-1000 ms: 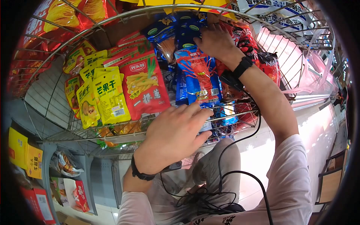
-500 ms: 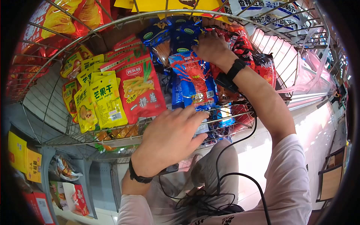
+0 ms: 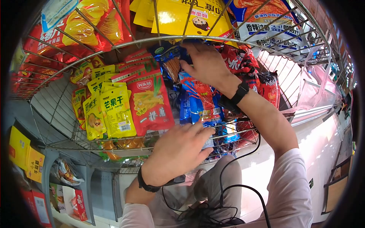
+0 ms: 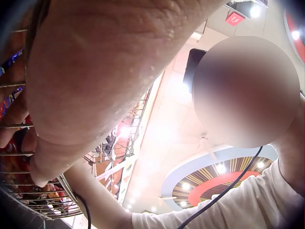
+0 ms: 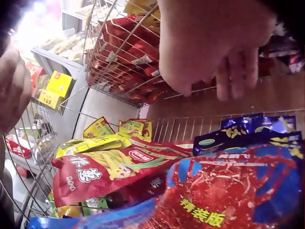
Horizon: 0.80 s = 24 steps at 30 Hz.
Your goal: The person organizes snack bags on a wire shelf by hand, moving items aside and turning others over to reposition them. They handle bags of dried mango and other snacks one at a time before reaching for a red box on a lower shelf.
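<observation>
In the head view my right hand [image 3: 207, 66] is over the back of a wire basket [image 3: 95, 150], above dark blue packets [image 3: 167, 53] and behind a blue and red crab-print packet [image 3: 203, 100]. The right wrist view shows that hand [image 5: 219, 52] raised over the dark blue packets [image 5: 252, 138], its fingers hanging down and nothing visible in them. My left hand [image 3: 176, 150] lies across the basket's front wires, fingers extended near the crab-print packet's lower edge. Left of it stand a red packet [image 3: 146, 102] and yellow dried mango packets [image 3: 118, 110].
An upper wire basket with red bags [image 3: 91, 26] and yellow packets [image 3: 190, 19] hangs beyond the hands. Red and black packets [image 3: 266, 85] fill the right side. A black cable [image 3: 235, 152] runs below the basket. Shelves with boxes [image 3: 36, 165] are at lower left.
The head view has shifted to show more of the upper basket. My right hand has moved left, from beside the red packets to over the dark blue ones. The left hand stays at the front wires.
</observation>
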Tool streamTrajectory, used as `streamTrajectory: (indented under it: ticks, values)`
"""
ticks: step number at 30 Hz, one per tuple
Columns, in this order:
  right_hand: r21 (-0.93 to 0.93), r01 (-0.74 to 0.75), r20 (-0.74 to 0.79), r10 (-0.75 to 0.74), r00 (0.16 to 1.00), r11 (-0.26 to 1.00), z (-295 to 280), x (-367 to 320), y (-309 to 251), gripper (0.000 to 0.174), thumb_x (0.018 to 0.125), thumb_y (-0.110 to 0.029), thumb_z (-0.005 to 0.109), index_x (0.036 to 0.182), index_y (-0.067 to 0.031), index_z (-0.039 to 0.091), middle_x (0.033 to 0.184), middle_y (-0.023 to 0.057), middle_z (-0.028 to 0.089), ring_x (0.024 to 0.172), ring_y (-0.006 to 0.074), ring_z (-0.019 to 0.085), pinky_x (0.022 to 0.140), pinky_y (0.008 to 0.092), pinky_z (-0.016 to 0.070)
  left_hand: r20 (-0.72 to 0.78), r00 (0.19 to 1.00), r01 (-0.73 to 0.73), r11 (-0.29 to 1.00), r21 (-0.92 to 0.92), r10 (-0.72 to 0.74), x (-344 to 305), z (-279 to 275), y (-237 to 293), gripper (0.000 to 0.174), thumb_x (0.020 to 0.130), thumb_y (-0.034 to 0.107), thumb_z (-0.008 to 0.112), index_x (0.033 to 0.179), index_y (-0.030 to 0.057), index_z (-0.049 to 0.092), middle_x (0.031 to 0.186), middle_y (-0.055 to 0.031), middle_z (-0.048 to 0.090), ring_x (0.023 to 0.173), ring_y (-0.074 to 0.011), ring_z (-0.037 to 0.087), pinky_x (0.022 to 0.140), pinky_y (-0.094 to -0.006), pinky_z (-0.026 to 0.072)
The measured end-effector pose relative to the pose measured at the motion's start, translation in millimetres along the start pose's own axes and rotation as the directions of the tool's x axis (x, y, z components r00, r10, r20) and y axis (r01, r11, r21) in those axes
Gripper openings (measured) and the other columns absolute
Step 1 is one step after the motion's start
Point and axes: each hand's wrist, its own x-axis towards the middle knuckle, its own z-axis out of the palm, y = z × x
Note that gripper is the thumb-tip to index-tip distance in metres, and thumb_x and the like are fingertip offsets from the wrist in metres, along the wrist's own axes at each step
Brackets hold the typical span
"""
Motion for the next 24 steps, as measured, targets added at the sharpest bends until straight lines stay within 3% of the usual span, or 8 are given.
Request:
streamTrajectory:
  ticks: [1, 6, 8, 9, 12, 13, 16, 24]
  values:
    - [0.123, 0.026, -0.038, -0.021, 0.999, 0.992, -4.5, 2.9, -5.7, 0.041, 0.093, -0.035, 0.069, 0.123, -0.0086, 0.065, 0.103, 0.0167, 0.072, 0.094, 0.0371, 0.071, 0.089, 0.048, 0.0554, -0.004, 1.0, -0.001, 1.0, 0.004, 0.001, -0.1, -0.3, 0.2, 0.039, 0.094, 0.033, 0.072, 0.127, 0.0134, 0.067, 0.111, -0.0097, 0.066, 0.101, -0.0341, 0.069, 0.089, -0.0465, 0.0567]
    - [0.276, 0.168, -0.12, -0.139, 0.983, 0.946, -28.6, 12.7, -26.5, 0.037, 0.091, -0.025, 0.071, 0.124, -0.0107, 0.065, 0.096, 0.0095, 0.074, 0.085, 0.0325, 0.073, 0.076, 0.0456, 0.0573, 0.007, 1.0, 0.01, 1.0, 0.005, -0.01, 0.0, -1.6, 0.6, 0.039, 0.094, 0.033, 0.072, 0.127, 0.0139, 0.067, 0.11, -0.0082, 0.066, 0.102, -0.0328, 0.068, 0.088, -0.0448, 0.0568]
    - [0.331, 0.212, -0.176, -0.161, 0.971, 0.92, -36.1, 10.8, -30.8, 0.052, 0.089, -0.014, 0.074, 0.138, -0.0096, 0.059, 0.103, 0.0036, 0.075, 0.08, 0.0203, 0.071, 0.069, 0.0355, 0.0584, 0.001, 1.0, 0.002, 1.0, 0.012, -0.002, -0.6, -1.0, -0.3, 0.039, 0.094, 0.033, 0.072, 0.127, 0.0136, 0.067, 0.11, -0.0077, 0.066, 0.102, -0.032, 0.068, 0.088, -0.0442, 0.0566]
    - [0.326, 0.239, -0.211, -0.176, 0.962, 0.915, -34.1, 9.4, -29.8, 0.059, 0.087, -0.009, 0.073, 0.142, -0.0058, 0.055, 0.107, 0.0045, 0.076, 0.075, 0.0173, 0.071, 0.066, 0.0334, 0.0581, 0.002, 1.0, -0.008, 1.0, 0.011, 0.008, -0.7, -0.7, -0.8, 0.039, 0.094, 0.033, 0.072, 0.127, 0.0134, 0.067, 0.11, -0.0072, 0.066, 0.102, -0.0312, 0.068, 0.088, -0.0436, 0.0564]
    - [0.311, 0.259, -0.179, -0.211, 0.961, 0.914, -41.5, 8.8, -33.2, 0.063, 0.085, -0.007, 0.073, 0.145, -0.0028, 0.052, 0.111, 0.0064, 0.076, 0.075, 0.0175, 0.071, 0.067, 0.0328, 0.059, -0.005, 1.0, -0.014, 1.0, 0.013, 0.014, -1.0, -0.4, -1.1, 0.04, 0.094, 0.033, 0.072, 0.128, 0.0125, 0.067, 0.109, -0.0072, 0.066, 0.102, -0.0303, 0.068, 0.088, -0.0429, 0.0561]
    - [0.372, 0.304, -0.198, -0.245, 0.949, 0.877, -42.1, 8.4, -32.6, 0.069, 0.083, -0.004, 0.072, 0.148, -0.0008, 0.049, 0.116, 0.0075, 0.076, 0.074, 0.0174, 0.072, 0.067, 0.0325, 0.0596, -0.01, 1.0, -0.019, 1.0, 0.013, 0.019, -1.3, 0.5, -1.7, 0.04, 0.094, 0.033, 0.072, 0.128, 0.0119, 0.068, 0.108, -0.0077, 0.066, 0.101, -0.0304, 0.068, 0.088, -0.043, 0.056]
    - [0.328, 0.4, -0.288, -0.313, 0.905, 0.856, -42.7, 8.9, -34.5, 0.075, 0.081, -0.002, 0.072, 0.151, 0.0003, 0.046, 0.119, 0.0083, 0.076, 0.074, 0.0177, 0.071, 0.067, 0.0322, 0.0598, -0.01, 1.0, -0.017, 1.0, 0.009, 0.017, -1.6, 0.1, -1.3, 0.04, 0.094, 0.033, 0.072, 0.128, 0.0119, 0.067, 0.108, -0.0081, 0.066, 0.101, -0.0309, 0.068, 0.089, -0.0431, 0.0559]
    - [0.275, 0.342, -0.211, -0.29, 0.933, 0.899, -50.2, 7.5, -47.1, 0.082, 0.078, -0.005, 0.073, 0.153, 0.0028, 0.042, 0.128, 0.0086, 0.074, 0.075, 0.0183, 0.071, 0.067, 0.0321, 0.0597, -0.008, 1.0, -0.023, 1.0, 0.013, 0.023, -0.7, -0.3, -1.4, 0.04, 0.095, 0.032, 0.071, 0.13, 0.0124, 0.066, 0.108, -0.0089, 0.066, 0.101, -0.0311, 0.068, 0.089, -0.0436, 0.0558]
